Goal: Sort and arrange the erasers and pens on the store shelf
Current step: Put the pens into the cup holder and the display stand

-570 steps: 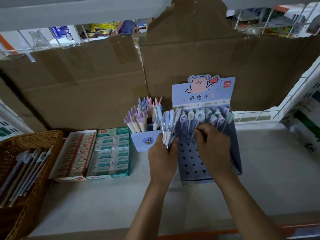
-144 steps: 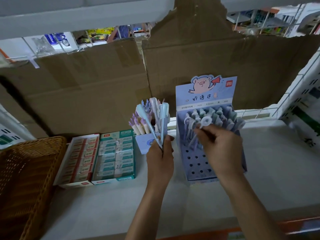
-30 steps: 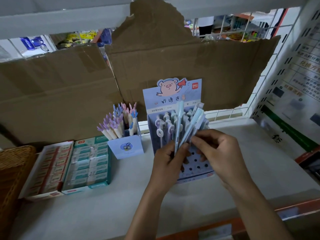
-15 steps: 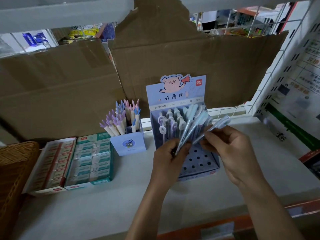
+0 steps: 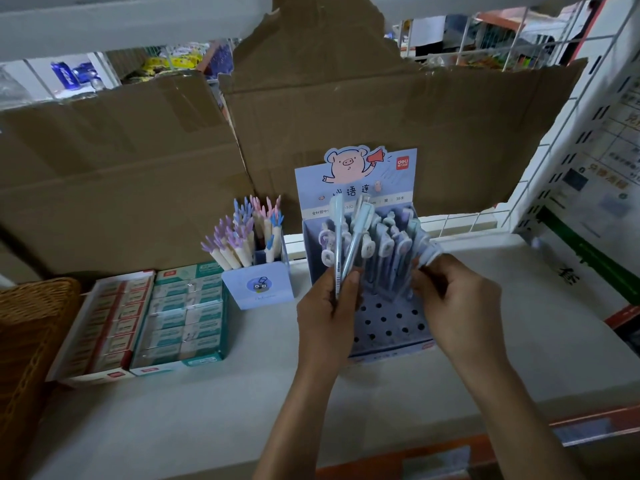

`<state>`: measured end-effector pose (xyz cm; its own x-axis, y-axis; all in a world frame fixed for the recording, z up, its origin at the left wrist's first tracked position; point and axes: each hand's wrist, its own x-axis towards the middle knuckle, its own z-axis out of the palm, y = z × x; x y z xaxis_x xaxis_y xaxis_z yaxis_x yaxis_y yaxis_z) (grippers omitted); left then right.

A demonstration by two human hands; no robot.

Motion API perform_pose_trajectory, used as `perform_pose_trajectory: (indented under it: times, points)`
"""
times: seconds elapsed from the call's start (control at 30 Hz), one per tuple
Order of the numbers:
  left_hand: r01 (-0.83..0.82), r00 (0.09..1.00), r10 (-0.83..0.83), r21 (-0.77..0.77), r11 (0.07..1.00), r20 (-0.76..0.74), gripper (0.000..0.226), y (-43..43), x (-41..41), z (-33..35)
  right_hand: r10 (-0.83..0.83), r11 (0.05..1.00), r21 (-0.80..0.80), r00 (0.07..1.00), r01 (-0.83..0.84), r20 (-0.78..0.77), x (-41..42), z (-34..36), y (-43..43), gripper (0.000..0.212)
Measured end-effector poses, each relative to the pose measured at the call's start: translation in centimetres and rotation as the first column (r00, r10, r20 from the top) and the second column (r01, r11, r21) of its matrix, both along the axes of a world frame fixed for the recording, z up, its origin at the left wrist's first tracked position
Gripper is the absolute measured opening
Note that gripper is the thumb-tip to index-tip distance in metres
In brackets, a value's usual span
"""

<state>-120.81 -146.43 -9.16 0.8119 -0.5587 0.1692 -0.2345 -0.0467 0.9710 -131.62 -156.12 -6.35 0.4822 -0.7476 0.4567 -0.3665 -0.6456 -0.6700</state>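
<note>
A blue pen display stand (image 5: 388, 327) with a pig header card stands on the shelf, its back rows filled with pens and its front holes bare. My left hand (image 5: 325, 313) grips two light blue pens (image 5: 346, 244) upright in front of the stand's left side. My right hand (image 5: 453, 299) pinches one pen (image 5: 429, 254) at the stand's right edge. To the left, a small blue box (image 5: 258, 285) holds pastel-capped pens. Two open eraser boxes lie further left, one green (image 5: 183, 313) and one red-and-white (image 5: 107, 320).
A wicker basket (image 5: 27, 327) sits at the far left. Brown cardboard (image 5: 138, 168) lines the back of the shelf. A white wire grid and a perforated panel (image 5: 588, 161) close the right side. The shelf's front edge (image 5: 415, 455) runs below my arms.
My right hand has drawn one pen out of the left hand's bunch and carried it to the stand's right edge. My left hand now holds two pens.
</note>
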Motion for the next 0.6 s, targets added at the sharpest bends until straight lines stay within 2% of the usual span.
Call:
perform_pose_trajectory:
  times: [0.07,0.23,0.5,0.6]
  points:
    - [0.0,1.0,0.0,0.006,1.0,0.015,0.019,0.1,0.0,0.0,-0.001,0.999,-0.036,1.0,0.0,-0.027,0.3,-0.3,-0.1,0.002]
    - [0.01,0.999,-0.011,0.039,0.999,0.03,0.019,0.0,-0.2,-0.1,-0.068,0.995,-0.09,0.98,0.052,-0.188,1.4,-2.2,0.1,0.016]
    - [0.027,0.999,-0.028,0.011,1.0,0.047,0.012,-0.1,-0.4,-0.3,-0.118,0.991,-0.095,0.965,0.098,-0.236,1.7,-2.3,0.1,0.016]
    - [0.055,0.997,-0.055,-0.004,0.998,0.05,0.013,-0.1,-0.4,-0.2,-0.11,0.994,-0.013,0.969,0.109,-0.223,0.9,-1.8,0.8,0.015]
